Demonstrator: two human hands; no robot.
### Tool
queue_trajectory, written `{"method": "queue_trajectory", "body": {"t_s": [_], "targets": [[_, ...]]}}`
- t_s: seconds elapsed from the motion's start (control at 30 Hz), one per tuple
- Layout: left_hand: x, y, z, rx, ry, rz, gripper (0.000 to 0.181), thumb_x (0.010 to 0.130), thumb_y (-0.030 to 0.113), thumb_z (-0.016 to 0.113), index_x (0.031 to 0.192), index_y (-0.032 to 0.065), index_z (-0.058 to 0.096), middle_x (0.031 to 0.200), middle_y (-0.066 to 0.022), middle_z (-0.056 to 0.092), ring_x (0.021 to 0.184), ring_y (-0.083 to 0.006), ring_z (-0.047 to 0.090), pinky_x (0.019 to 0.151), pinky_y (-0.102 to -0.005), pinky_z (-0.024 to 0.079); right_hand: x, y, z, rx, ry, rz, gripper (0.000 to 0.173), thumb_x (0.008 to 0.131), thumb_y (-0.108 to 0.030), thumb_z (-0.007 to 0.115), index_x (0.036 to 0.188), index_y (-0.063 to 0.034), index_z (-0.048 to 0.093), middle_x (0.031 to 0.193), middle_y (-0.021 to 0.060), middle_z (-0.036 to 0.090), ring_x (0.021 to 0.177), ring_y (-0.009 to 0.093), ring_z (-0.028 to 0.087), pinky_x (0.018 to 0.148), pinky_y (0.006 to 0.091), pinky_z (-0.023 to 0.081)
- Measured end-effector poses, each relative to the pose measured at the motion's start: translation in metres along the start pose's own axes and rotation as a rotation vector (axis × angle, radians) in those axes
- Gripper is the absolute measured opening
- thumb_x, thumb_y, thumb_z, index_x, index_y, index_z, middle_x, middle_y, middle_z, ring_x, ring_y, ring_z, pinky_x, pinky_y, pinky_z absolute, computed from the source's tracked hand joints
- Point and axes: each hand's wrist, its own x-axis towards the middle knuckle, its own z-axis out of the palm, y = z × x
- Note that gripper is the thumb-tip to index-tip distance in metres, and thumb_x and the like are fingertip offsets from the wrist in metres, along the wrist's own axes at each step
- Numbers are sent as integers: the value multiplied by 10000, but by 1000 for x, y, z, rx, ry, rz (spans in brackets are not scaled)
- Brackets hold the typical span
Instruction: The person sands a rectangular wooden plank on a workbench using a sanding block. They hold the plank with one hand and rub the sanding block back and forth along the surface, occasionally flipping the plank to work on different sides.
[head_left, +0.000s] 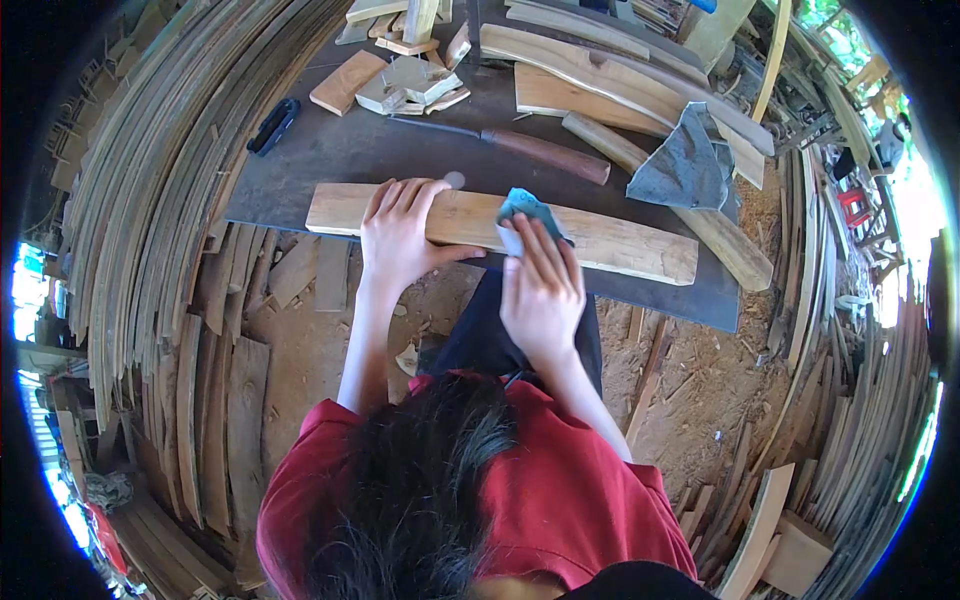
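Note:
A pale wooden board (630, 244) lies lengthwise along the near edge of the dark work table (300, 161). My left hand (401, 229) grips it left of its middle, fingers over the top face and thumb along the near edge. In my right hand (541, 289) is a folded piece of blue-grey sandpaper (525, 210), pressed on the board right of its middle. Beyond the board lies a thin metal tool with a wooden handle (551, 154). To the right, a crumpled grey-blue sheet (682, 169) rests over a thick wooden stick (727, 247).
Wood offcuts (412, 82) and a dark oval object (274, 126) lie on the table's far left part. Curved boards (585, 75) lie at the back. Long stacked wood strips (165, 150) stand close at the left, more (862, 435) at the right. Shavings cover the dirt floor (690, 405).

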Motion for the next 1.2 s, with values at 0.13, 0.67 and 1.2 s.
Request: {"method": "queue_trajectory", "body": {"t_s": [0.13,0.67,1.2], "targets": [[-4,1,-3,19,-2,-19,785,545,677,774,1069,113,621,1028,-61,654,1003,-269,628,974,-448,454,-10,58,-40,-322,101,108,235,930,-116,473,1040,-19,657,1213,121,643,1109,278,616,965,473,431],[-3,0,-2,17,-11,-10,782,545,668,779,1075,118,614,1046,-65,651,1005,-265,628,988,-447,443,-17,57,-29,-34,163,77,183,891,-95,521,826,-13,670,1052,109,709,993,274,676,908,420,486],[0,4,-3,0,0,-14,735,545,597,815,1070,127,606,1022,-38,649,984,-282,617,959,-433,459,-13,46,-22,-37,169,-41,133,858,-126,586,836,-48,692,1084,73,706,1026,231,667,935,423,473]]}}
